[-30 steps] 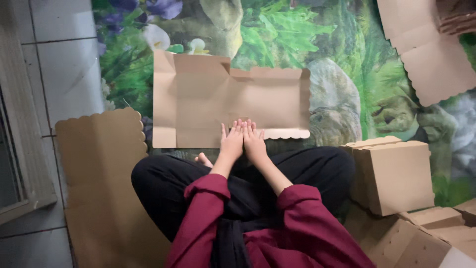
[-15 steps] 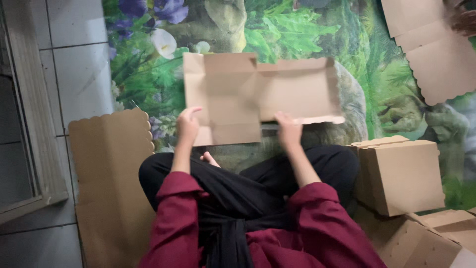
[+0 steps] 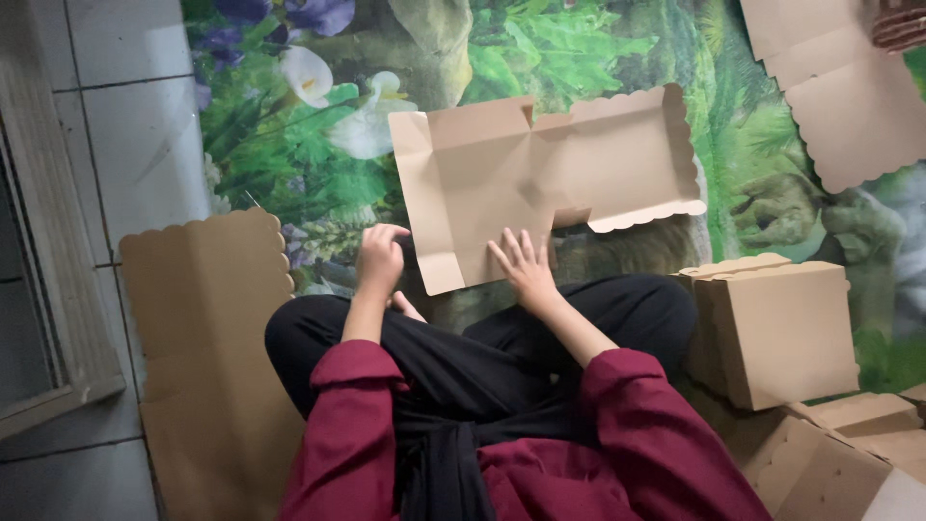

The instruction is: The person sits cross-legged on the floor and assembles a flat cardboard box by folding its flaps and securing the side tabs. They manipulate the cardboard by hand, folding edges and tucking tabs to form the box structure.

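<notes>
A flat brown cardboard box blank [image 3: 540,174] with creases and scalloped edges lies on the leafy printed mat [image 3: 289,145] in front of my crossed legs. My right hand [image 3: 524,265] presses flat on its near middle panel, fingers spread. My left hand [image 3: 380,257] is curled at the blank's near left corner, gripping the side flap. The blank's right half is folded over with a scalloped flap hanging toward me.
A stack of flat cardboard sheets [image 3: 207,357] lies at my left on the tiled floor [image 3: 125,116]. Folded boxes [image 3: 776,328] stand at my right, with more behind. Another flat blank [image 3: 849,106] lies far right, where another person's hand [image 3: 902,24] shows.
My hands, together at the blank's near edge a second ago, parted. The blank was folded and turned; now my right hand flattens the middle while my left holds the left flap.
</notes>
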